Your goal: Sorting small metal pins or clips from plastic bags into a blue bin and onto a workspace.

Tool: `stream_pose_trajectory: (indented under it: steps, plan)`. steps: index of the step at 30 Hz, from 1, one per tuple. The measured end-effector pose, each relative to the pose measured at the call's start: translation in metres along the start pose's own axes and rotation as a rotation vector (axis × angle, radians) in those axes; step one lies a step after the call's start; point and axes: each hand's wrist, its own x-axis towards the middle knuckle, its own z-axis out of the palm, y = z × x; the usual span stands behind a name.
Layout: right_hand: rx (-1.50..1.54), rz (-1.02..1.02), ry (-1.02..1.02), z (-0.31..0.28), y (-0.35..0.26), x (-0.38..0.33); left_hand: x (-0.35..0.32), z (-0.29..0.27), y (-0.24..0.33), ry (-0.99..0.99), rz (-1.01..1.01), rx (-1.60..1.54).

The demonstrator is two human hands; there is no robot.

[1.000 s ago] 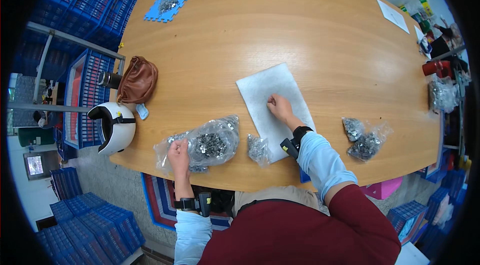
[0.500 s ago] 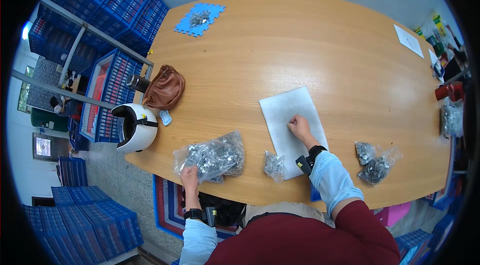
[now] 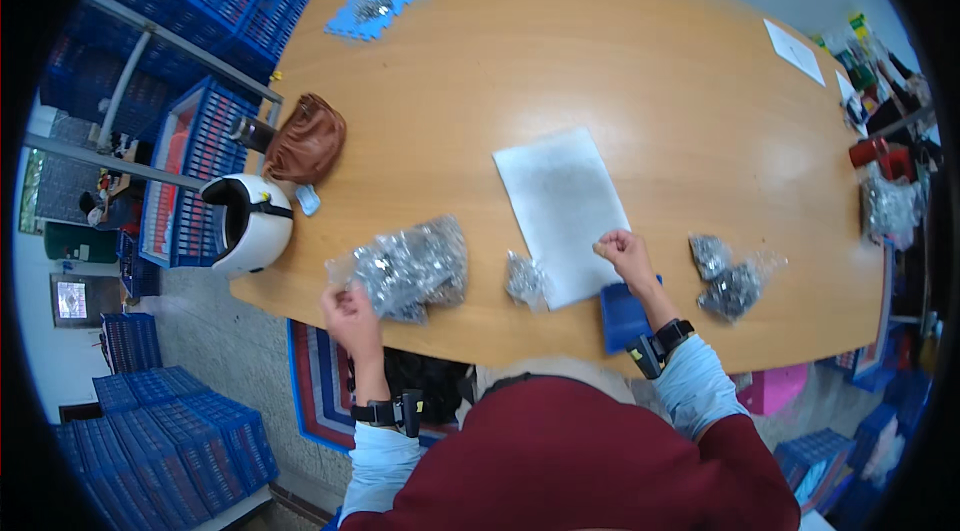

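My left hand (image 3: 350, 316) is at the near left corner of a large clear plastic bag (image 3: 405, 266) full of small shiny metal parts, its fingers closed on the film. My right hand (image 3: 625, 256) hovers by the near right edge of a white foam sheet (image 3: 560, 201), fingertips pinched together; whatever they hold is too small to make out. Under the right wrist a blue tray (image 3: 622, 316) sits at the table's near edge. A small bag of metal parts (image 3: 525, 279) lies against the sheet's left side.
Two more bags of parts (image 3: 732, 289) lie to the right. Along the left edge are a white helmet (image 3: 268, 231), a brown leather bag (image 3: 308, 141) and a dark bottle (image 3: 252, 134). A blue foam mat (image 3: 350, 21) with metal pieces is far left. Blue crates (image 3: 185, 411) stack beside the table.
My right hand has moved from over the foam sheet toward me and right, near the blue tray, which now shows more. The left hand stays at the large bag. The whole view has shifted slightly.
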Motion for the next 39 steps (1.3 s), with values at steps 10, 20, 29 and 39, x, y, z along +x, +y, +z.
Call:
stream_pose_trajectory:
  steps: [10, 20, 29, 39]
  plan:
    - [-0.139, -0.050, -0.115, 0.022, -0.021, -0.062, -0.094, 0.092, 0.050, -1.080, 0.223, 0.228]
    - [-0.773, -0.569, -0.241, 0.090, -0.016, -0.052, -0.097, 0.100, 0.029, -1.029, 0.183, 0.120]
    - [-0.769, -0.506, -0.300, 0.095, -0.041, -0.049, -0.086, 0.077, -0.004, -0.923, -0.007, -0.030]
    - [-0.375, -0.101, -0.085, 0.014, 0.019, 0.001, -0.063, -0.024, -0.129, -0.407, -0.764, -0.184]
